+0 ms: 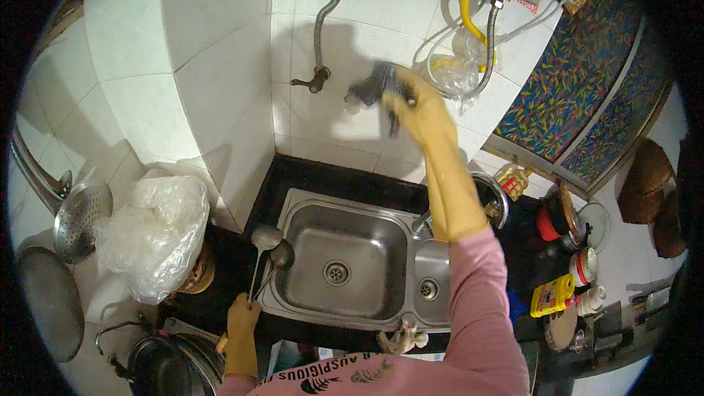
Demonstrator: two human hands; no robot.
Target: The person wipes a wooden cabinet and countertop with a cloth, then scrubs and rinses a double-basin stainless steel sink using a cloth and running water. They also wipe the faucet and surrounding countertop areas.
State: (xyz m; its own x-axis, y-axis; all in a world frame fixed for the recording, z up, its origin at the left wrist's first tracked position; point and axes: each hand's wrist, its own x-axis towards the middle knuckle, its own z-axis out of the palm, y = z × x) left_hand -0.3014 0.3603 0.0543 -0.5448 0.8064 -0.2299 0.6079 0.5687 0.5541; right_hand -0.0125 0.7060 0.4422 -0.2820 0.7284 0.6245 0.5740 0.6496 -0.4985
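My left hand point(242, 313), in a yellow rubber glove, grips the handles of two metal utensils at the left edge of the sink. One is a ladle or turner with a pale head point(267, 237); the other has a darker, rounded head point(282, 254). My right hand point(421, 104), gloved too, is raised before the tiled wall and holds a dark, crumpled thing point(379, 85), perhaps a thin plastic bag or cloth, blurred. Below lies a stainless steel double sink point(344, 242), whose smaller basin point(432, 264) is partly covered by my right arm.
A curved faucet point(498, 195) rises behind my right arm. A pipe valve point(314, 81) and the water heater's hoses point(491, 38) are on the wall. Clear plastic bags point(159, 231) and stacked pans point(165, 366) stand left; a rag point(404, 337) lies at the front; a yellow bottle point(551, 295) is right.
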